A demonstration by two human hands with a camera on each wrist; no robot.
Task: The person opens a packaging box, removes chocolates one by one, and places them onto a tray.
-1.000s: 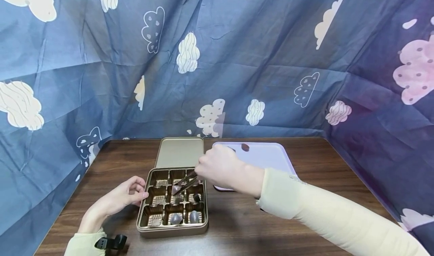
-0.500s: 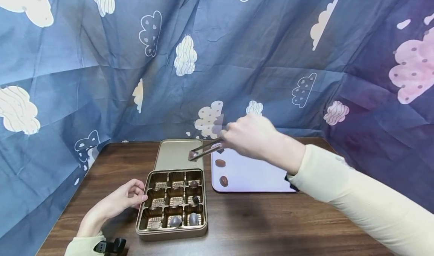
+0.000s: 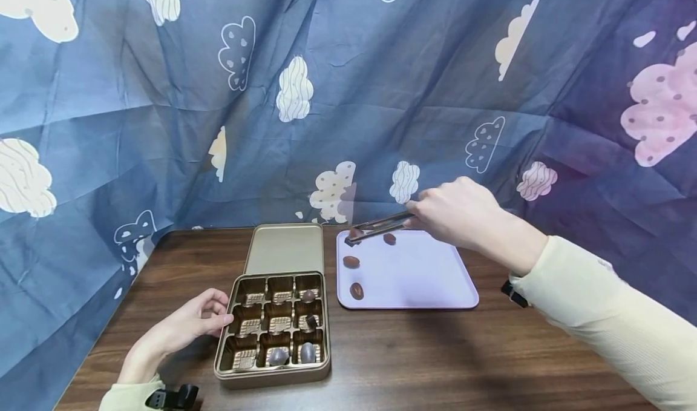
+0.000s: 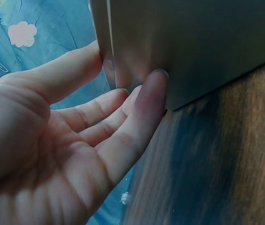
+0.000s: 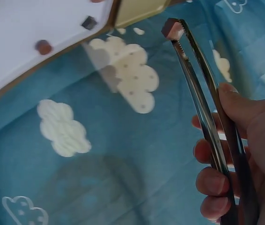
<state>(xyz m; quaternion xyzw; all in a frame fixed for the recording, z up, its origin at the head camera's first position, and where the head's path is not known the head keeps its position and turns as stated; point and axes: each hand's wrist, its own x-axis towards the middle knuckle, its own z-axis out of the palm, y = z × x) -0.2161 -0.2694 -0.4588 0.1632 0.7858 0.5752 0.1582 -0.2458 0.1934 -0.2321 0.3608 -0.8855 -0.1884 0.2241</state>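
Observation:
My right hand [image 3: 454, 211] grips metal tongs [image 5: 209, 103] in the air over the back left of the lilac tray [image 3: 414, 301]. Between the serrated tips sits a brown chocolate [image 5: 173, 30], paler on one side. My left hand [image 3: 187, 323] rests against the left side of the gold tin [image 3: 294, 376], thumb at the rim, a fingertip pressed to the wall in the left wrist view. Several compartments of the tin's insert are bare. Others hold a round brown chocolate [image 3: 308, 296], a small dark chocolate [image 3: 311, 321] and two greyish chocolates, including an oval one [image 3: 308, 353].
Brown oval chocolates [image 3: 351, 262] lie along the tray's left side, with another brown chocolate [image 3: 389, 239] at the back. A dark square chocolate [image 5: 89, 22] lies near the tray's corner. The tin's lid [image 3: 285, 247] lies behind the tin on the wooden table [image 3: 392, 362].
The right hand has lifted the tongs, with the chocolate in their tips, from the tin's middle compartment and carried them rightward over the tray. The left hand stays at the tin.

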